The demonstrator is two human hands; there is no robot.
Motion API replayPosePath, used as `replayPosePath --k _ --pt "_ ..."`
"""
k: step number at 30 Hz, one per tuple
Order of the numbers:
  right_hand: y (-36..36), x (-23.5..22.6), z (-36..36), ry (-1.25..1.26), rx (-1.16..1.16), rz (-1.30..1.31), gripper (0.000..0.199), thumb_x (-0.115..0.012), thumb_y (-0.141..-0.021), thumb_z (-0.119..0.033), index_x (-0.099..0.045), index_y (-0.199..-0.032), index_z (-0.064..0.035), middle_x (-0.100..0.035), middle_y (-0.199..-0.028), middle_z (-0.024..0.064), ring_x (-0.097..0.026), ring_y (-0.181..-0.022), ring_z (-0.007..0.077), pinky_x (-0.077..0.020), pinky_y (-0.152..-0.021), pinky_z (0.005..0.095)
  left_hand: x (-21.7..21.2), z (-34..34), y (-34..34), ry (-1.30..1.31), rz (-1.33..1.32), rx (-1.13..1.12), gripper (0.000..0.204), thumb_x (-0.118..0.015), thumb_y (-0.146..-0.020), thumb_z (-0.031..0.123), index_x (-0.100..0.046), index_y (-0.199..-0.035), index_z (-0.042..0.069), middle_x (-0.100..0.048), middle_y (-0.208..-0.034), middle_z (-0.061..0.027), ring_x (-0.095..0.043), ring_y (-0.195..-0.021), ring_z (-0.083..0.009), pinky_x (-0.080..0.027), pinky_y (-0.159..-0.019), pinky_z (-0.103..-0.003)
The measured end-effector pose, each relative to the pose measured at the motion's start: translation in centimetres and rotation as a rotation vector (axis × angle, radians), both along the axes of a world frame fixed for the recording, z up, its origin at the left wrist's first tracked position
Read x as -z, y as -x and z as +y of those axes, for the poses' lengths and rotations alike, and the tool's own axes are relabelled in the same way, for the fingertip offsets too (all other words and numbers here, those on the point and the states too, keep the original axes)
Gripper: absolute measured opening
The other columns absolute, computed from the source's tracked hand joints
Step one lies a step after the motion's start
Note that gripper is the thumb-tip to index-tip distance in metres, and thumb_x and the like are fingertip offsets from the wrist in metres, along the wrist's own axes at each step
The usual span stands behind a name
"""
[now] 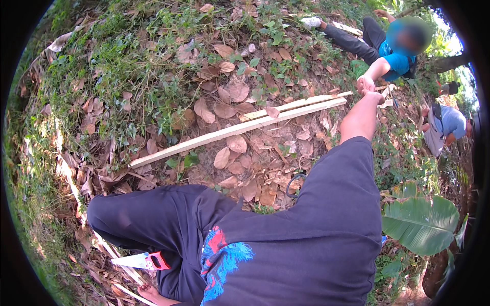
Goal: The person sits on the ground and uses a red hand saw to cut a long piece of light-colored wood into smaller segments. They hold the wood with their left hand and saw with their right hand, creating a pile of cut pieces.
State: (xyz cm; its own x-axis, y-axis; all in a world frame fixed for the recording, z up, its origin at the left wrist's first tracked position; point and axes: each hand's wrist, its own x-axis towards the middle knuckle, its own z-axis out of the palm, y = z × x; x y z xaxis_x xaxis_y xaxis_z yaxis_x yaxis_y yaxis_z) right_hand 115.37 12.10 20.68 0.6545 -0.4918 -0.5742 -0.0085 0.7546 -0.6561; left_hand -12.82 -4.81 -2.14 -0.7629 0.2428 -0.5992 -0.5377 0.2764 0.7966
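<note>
Pale wooden slats [240, 127] are seen lying on the leaf-strewn ground in the head view, two of them side by side, their long axis running from lower left to upper right; the far ends point toward a seated person in a blue shirt [395, 58]. The right hand [375, 96] is stretched out past those far ends, at the end of a bare forearm, and is met by that person's hand [365, 82]; the two hands are touching, and something small and pale is seen just beside them, but whether the right hand is clenched on anything cannot be told. The left hand [148, 291] is seen at the lower edge, low beside the bent knee in dark trousers, with only its upper part in the picture, so its grip cannot be told. A handsaw [140, 260] with a red handle is laid on the dry leaves just above that hand, its blade pointing left, apart from the fingers. A broad green banana leaf [421, 222] is seen at the right, and a second person in a grey-blue shirt [446, 125] is crouched at the far right edge
</note>
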Motion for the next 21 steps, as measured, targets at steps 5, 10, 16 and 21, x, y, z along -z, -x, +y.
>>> replayPosePath --k 5,10,16,21 --pt "-0.9 2.2 -3.5 0.147 -0.201 -0.138 0.068 -0.041 -0.095 -0.046 -0.030 -0.151 -0.0085 -0.042 -0.149 0.0139 -0.046 -0.133 0.0301 -0.0453 -0.094 0.0511 -0.7 0.8 -0.3 0.034 0.008 -0.001 0.024 -0.052 -0.097 0.026 -0.048 -0.078 0.012 -0.045 -0.069 0.0005 -0.044 -0.062 -0.0143 -0.039 -0.058 -0.028" --pt "6.4 2.1 -1.4 0.396 -0.271 -0.044 0.064 -0.033 -0.095 -0.041 -0.043 -0.139 0.0047 -0.050 -0.143 0.0190 -0.051 -0.131 0.0319 -0.0414 -0.108 0.0464 -1.8 -0.8 0.7 0.010 0.045 -0.016 0.025 -0.051 -0.098 0.024 -0.047 -0.077 0.012 -0.044 -0.067 0.0008 -0.043 -0.061 -0.0138 -0.039 -0.058 -0.028" --pt "2.3 -0.1 -3.9 1.956 -0.091 0.134 0.038 -0.052 -0.089 -0.028 -0.068 -0.102 0.0046 -0.066 -0.109 0.0280 -0.067 -0.102 0.0399 -0.0573 -0.082 0.0491 0.2 2.0 3.9 -0.124 -0.030 -0.011 0.023 -0.050 -0.100 0.025 -0.047 -0.079 0.015 -0.041 -0.066 0.0039 -0.045 -0.063 -0.0119 -0.038 -0.058 -0.027" --pt "27.0 3.3 14.0 1.401 -0.328 -0.823 0.028 -0.060 -0.088 -0.020 -0.070 -0.097 0.0049 -0.064 -0.108 0.0224 -0.065 -0.096 0.0342 -0.0527 -0.087 0.0454 -6.2 2.3 2.1 0.309 0.411 0.191 0.021 -0.059 -0.096 0.031 -0.060 -0.095 0.011 -0.046 -0.068 0.0015 -0.052 -0.063 -0.0099 -0.042 -0.055 -0.025"
